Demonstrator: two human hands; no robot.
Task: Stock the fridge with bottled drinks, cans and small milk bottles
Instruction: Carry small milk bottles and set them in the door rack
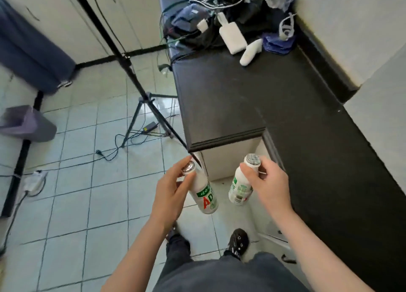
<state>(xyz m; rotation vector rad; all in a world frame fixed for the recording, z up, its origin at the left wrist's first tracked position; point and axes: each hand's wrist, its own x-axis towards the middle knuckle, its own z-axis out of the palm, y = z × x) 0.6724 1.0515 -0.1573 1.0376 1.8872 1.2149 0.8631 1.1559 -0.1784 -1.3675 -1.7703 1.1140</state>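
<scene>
Your left hand (169, 190) grips the left bottle (206, 197) by its neck; at 3 o'clock, right hand (270, 181) grips the right bottle (240, 190), probably to carry 2.

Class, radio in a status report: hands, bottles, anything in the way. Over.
Left hand grips left milk bottle at the neck. Right hand grips right milk bottle likewise. No fridge in view. Tripod and floor cables ahead-left.

Left milk bottle (205, 196), white and foil-capped, hangs tilted by its neck from the left hand (169, 190); right milk bottle (239, 188) likewise from the right hand (269, 181).
</scene>
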